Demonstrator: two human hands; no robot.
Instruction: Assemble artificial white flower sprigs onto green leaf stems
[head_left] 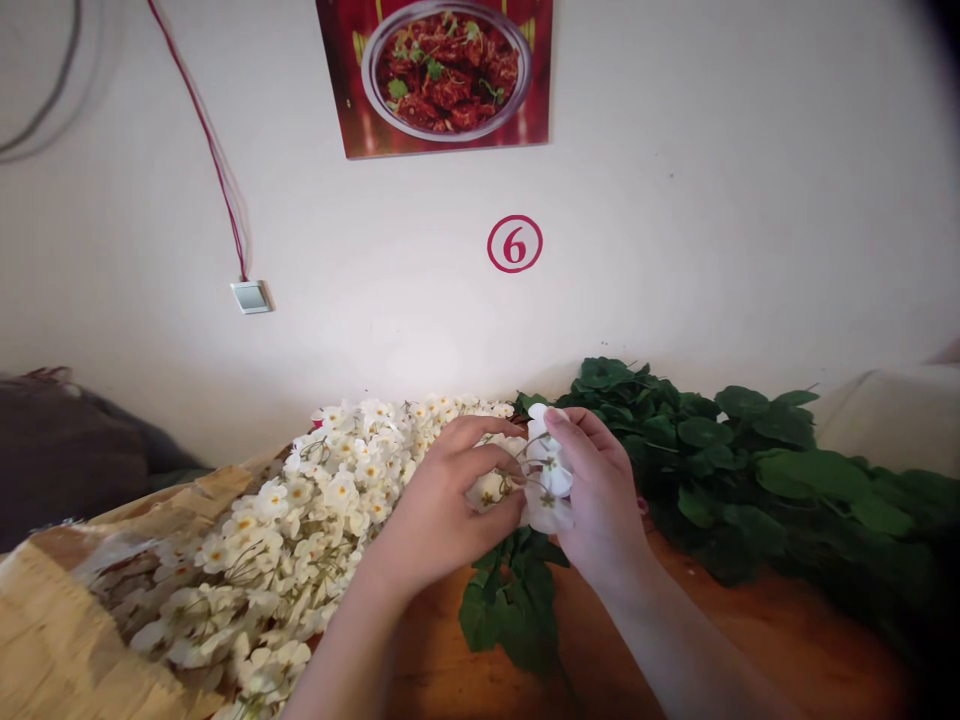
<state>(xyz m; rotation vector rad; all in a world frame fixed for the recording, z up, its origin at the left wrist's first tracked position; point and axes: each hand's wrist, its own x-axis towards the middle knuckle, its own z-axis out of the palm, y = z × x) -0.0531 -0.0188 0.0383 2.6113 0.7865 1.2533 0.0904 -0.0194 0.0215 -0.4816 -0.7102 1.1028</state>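
My left hand [442, 500] and my right hand [600, 500] meet over the table's middle, both pinched on one sprig of white artificial flowers [547, 480]. The left fingers curl round its thin stem; the right fingers hold the blossoms from the other side. Green leaves [510, 600] hang below the hands, seemingly from the same sprig. A large heap of white flowers with yellow centres [315, 520] lies just left of my left hand on brown paper [67, 620].
A pile of green leafy stems [750, 470] stretches along the wall on the right. The wooden table [750, 640] shows beneath my forearms. On the wall hang a food poster [442, 70], a red circled 6 [514, 244] and a small switch box [250, 296] on a red wire.
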